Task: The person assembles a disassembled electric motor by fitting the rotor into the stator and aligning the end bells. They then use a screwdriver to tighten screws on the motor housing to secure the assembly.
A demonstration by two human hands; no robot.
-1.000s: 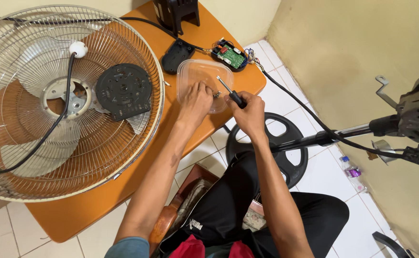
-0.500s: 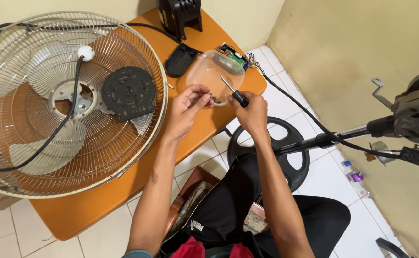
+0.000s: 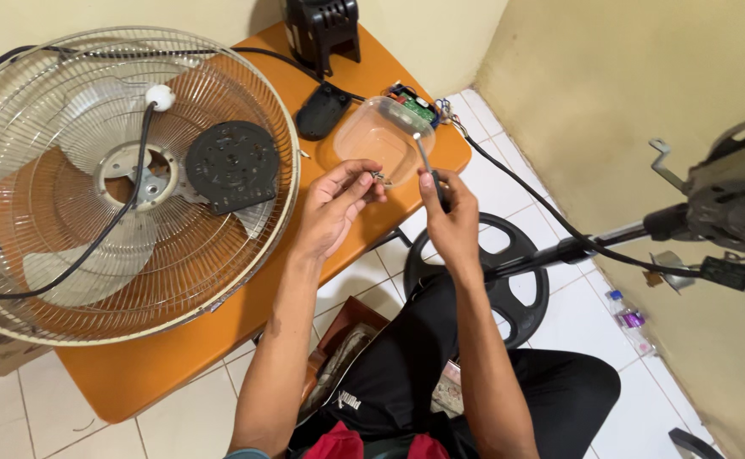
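My left hand [image 3: 336, 204] pinches a small metal screw [image 3: 380, 177] between thumb and fingertips, just in front of a clear plastic container [image 3: 378, 136] on the orange table [image 3: 160, 357]. My right hand [image 3: 452, 212] grips a screwdriver [image 3: 424, 157] by its dark handle; the metal shaft points up and away, over the container's near rim. The two hands are close together above the table's right edge.
A large fan grille [image 3: 117, 183] with blades and a black round cap [image 3: 232, 166] covers the table's left. A black cover [image 3: 323, 110], a green circuit board [image 3: 413, 104] and a black housing [image 3: 321, 30] lie behind. The fan motor on its stand [image 3: 730, 200] and round base [image 3: 500, 272] are at the right.
My left hand has lifted out of the clear container holding a small screw and drawn back toward me. The right hand with the screwdriver has tilted its shaft more upright.
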